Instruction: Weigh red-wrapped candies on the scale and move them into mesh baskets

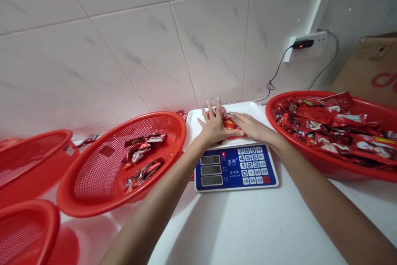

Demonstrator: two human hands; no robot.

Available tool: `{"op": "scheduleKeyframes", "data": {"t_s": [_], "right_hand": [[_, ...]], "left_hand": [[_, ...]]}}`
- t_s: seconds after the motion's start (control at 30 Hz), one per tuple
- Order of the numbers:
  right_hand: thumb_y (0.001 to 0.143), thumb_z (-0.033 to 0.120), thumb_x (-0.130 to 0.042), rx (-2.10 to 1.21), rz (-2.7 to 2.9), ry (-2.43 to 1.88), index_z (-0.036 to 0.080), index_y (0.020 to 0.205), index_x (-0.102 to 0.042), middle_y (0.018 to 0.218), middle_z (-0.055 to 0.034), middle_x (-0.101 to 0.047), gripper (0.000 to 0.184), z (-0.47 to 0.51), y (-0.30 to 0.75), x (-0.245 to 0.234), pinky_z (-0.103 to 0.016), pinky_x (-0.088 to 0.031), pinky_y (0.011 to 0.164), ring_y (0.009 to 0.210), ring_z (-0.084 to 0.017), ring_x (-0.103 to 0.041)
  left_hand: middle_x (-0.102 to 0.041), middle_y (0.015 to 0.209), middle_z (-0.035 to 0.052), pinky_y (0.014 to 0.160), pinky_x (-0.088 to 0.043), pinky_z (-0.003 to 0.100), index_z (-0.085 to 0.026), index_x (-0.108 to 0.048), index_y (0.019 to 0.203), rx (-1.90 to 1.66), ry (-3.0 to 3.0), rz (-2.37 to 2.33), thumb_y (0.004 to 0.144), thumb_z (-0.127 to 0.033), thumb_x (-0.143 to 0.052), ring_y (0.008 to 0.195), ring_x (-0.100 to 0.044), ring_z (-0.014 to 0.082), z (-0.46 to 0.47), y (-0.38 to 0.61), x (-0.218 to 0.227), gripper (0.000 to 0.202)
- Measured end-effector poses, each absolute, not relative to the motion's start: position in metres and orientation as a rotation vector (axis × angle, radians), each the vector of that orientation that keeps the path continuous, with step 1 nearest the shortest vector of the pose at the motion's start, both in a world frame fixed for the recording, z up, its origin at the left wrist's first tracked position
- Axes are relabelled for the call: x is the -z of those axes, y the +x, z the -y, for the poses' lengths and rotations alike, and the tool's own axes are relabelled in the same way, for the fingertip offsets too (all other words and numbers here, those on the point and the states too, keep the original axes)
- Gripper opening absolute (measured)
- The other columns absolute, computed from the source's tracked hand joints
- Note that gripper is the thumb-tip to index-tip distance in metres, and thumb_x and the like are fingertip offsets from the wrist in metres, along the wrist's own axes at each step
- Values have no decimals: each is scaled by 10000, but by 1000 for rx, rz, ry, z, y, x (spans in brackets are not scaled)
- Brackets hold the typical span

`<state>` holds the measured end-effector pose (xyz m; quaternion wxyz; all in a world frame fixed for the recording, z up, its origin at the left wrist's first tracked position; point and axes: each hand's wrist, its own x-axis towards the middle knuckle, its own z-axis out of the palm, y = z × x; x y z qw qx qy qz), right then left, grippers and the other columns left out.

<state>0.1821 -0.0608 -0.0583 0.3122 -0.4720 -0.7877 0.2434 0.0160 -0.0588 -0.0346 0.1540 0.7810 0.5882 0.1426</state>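
A digital scale point(235, 168) with a blue keypad panel stands on the white table, and its white weighing tray point(256, 110) lies behind the panel. Small red packets point(228, 123) are piled on that tray, partly hidden by my hands. My left hand point(213, 127) is spread over the left side of the pile, its fingers apart and its thumb across the near edge. From the right, my right hand point(250, 127) rests against the packets with its fingers stretched out.
To the right, a red basket point(297, 149) is heaped with red packets. A red mesh basket point(99, 174) on the left holds two small groups of packets. More red baskets point(51, 134) stand farther left. Behind are a tiled wall, a power strip point(319, 44) with a cable, and a cardboard box point(366, 70).
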Motion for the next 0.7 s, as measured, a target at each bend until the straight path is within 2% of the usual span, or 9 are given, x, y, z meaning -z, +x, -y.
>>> {"op": "scheduleKeyframes", "data": {"t_s": [0.1, 0.17, 0.27, 0.33, 0.43, 0.57, 0.63, 0.7], "right_hand": [[1020, 717, -214, -701, 2099, -1251, 335, 1456, -591, 1576, -15, -496, 691, 59, 184, 58, -568, -224, 1268, 1483, -291, -415], [1016, 711, -255, -714, 2091, -1280, 313, 1452, -589, 1567, -32, -507, 678, 59, 184, 57, -592, -226, 1259, 1488, -317, -396], [996, 731, -307, -781, 2017, -1323, 257, 1418, -597, 1512, -105, -556, 698, 61, 183, 56, -586, -318, 1218, 1441, -346, -452], [971, 761, -348, -850, 1920, -1403, 194, 1435, -549, 1515, -173, -532, 760, 63, 181, 55, -548, -382, 1190, 1405, -350, -500], [933, 815, -358, -893, 1786, -1506, 141, 1552, -332, 1601, -237, -394, 916, 67, 178, 53, -519, -398, 1184, 1422, -342, -494], [860, 915, -305, -897, 1775, -1459, 188, 1652, -41, 1701, -217, -188, 1108, 70, 175, 51, -556, -287, 1240, 1528, -343, -345], [811, 960, -308, -909, 1794, -1435, 195, 1666, 49, 1686, -219, -237, 1201, 73, 173, 49, -599, -268, 1236, 1541, -363, -313], [791, 977, -308, -927, 1801, -1418, 180, 1664, 123, 1633, -225, -357, 1258, 76, 171, 46, -627, -289, 1216, 1519, -375, -353]], "left_hand": [[68, 1723, 240, 1169, -117, 791, -310, -54, 1665, -291, 2271, -1621, 681, -666, -879, 1542, 72, 566, 49, 13, 31, 1333], [-94, 1721, 217, 1188, -161, 753, -354, -184, 1648, -255, 2333, -1563, 721, -661, -851, 1557, -55, 549, 45, 10, 31, 1182], [-364, 1601, 204, 1192, -297, 651, -344, -359, 1596, -257, 2425, -1515, 762, -620, -829, 1511, -292, 487, 44, 7, 34, 997], [-466, 1501, 195, 1155, -382, 592, -307, -424, 1566, -267, 2485, -1514, 783, -580, -816, 1430, -419, 452, 48, 7, 36, 917], [-521, 1436, 175, 1112, -431, 574, -277, -484, 1528, -307, 2576, -1559, 852, -513, -752, 1355, -486, 425, 56, 11, 38, 764], [-515, 1474, 160, 1055, -461, 620, -315, -480, 1531, -310, 2622, -1614, 880, -496, -723, 1341, -484, 445, 63, 16, 37, 719], [-504, 1491, 157, 1036, -465, 643, -336, -494, 1520, -285, 2628, -1621, 879, -518, -730, 1331, -487, 457, 63, 17, 37, 708], [-494, 1496, 165, 1033, -450, 678, -346, -507, 1511, -278, 2624, -1627, 886, -559, -721, 1335, -482, 469, 60, 17, 39, 694]]}}
